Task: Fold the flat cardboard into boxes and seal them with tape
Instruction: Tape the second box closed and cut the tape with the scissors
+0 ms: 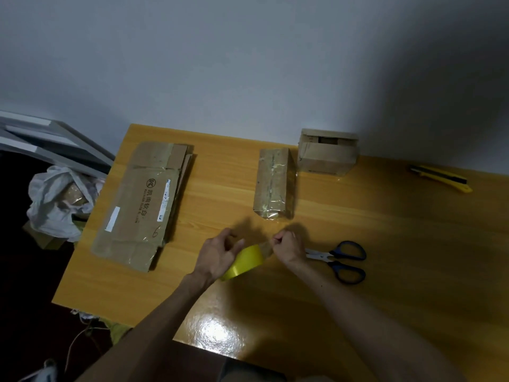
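Head view looks down on a yellow wooden tabletop (pixel 385 230) whose back edge meets a pale wall (pixel 248 64). Its left edge runs slantwise toward the viewer.

The left grip (pixel 220 255), a bare hand, is curled around a yellow tape roll (pixel 245 261) held just above the wood near the middle front. The right grip (pixel 289 246) is clenched in a pinch on the tape's loose end, and a short strip (pixel 265 248) stretches from the roll to it. The two are close together but not touching.

A stack of flat cardboard (pixel 143 205) lies along the left side, its long edge close to the tabletop's left edge. A band of bare wood separates it from a narrow taped box (pixel 272 186), which lies lengthwise just beyond the grips with clear tape overhanging its near end. Behind and to the right of that, a second box (pixel 327 153) stands against the wall with its top flaps not closed.

Blue-handled scissors (pixel 341 260) lie just right of the right grip, blades pointing toward it. A yellow utility knife (pixel 440 177) lies well apart at the far right.

Bare wood spreads wide between the scissors and knife, and again in front of both forearms, where a light glare shows. Off the left edge, lower down, sits a white plastic bag (pixel 57 202).
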